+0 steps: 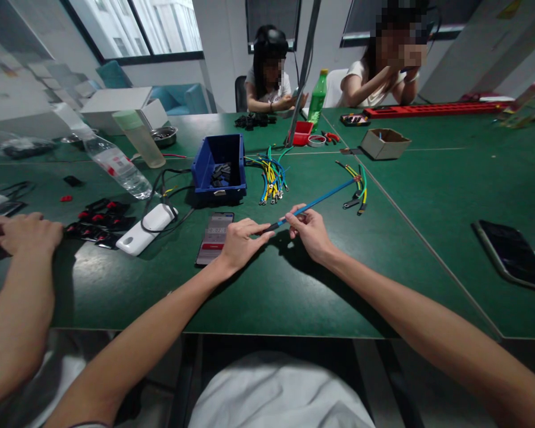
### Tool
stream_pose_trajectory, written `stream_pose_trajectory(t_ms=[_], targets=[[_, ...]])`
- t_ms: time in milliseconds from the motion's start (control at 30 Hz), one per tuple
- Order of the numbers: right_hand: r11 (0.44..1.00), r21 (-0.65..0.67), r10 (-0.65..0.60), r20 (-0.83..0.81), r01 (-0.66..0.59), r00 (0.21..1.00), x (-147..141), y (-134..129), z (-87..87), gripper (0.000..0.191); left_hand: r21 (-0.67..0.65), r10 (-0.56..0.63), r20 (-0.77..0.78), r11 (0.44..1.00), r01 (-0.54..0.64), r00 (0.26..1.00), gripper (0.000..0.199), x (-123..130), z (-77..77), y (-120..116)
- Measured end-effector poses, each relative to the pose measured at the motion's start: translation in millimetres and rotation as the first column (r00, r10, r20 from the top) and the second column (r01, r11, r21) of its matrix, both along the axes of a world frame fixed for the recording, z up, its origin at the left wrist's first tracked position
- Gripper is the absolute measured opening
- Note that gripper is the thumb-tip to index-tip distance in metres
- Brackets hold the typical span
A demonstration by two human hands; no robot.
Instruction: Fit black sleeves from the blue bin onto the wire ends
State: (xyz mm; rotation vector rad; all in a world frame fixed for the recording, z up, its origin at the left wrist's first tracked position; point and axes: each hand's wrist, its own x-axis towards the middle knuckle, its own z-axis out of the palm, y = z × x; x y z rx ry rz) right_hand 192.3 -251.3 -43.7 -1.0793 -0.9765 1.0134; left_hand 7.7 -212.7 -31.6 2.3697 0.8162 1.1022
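Note:
Between my two hands runs a blue wire with a black sleeve at its near end. My left hand pinches the black sleeve between thumb and fingers. Just to the right, my right hand is closed on the blue wire close to that sleeve. The wire's far end reaches over a few yellow and green wires with dark ends. Beyond my hands lies a bundle of yellow, green and blue wires with metal lugs. A blue bin holds small black pieces.
A lit phone lies beside my left hand, near a white power bank with black cable. Another person's hand rests at far left. A cardboard box, green bottle and dark phone stand or lie around; two people sit opposite.

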Motion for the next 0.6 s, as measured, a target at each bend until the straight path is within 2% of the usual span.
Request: stream_pose_trajectory(t_ms=[500, 600], targets=[[1.0, -0.013, -0.022, -0.01, 0.022, 1.0, -0.9, -0.5, 3.2, 0.033, 0.167, 0.015, -0.008, 0.986, -0.014, 1.0, 0.019, -1.8, -0.2, -1.8], [1.0, -0.014, -0.022, 0.004, 0.022, 1.0, -0.7, -0.6, 2.9, 0.033, 0.166, 0.013, -0.008, 0.986, -0.012, 1.0, 0.019, -1.7, -0.7, -1.5]])
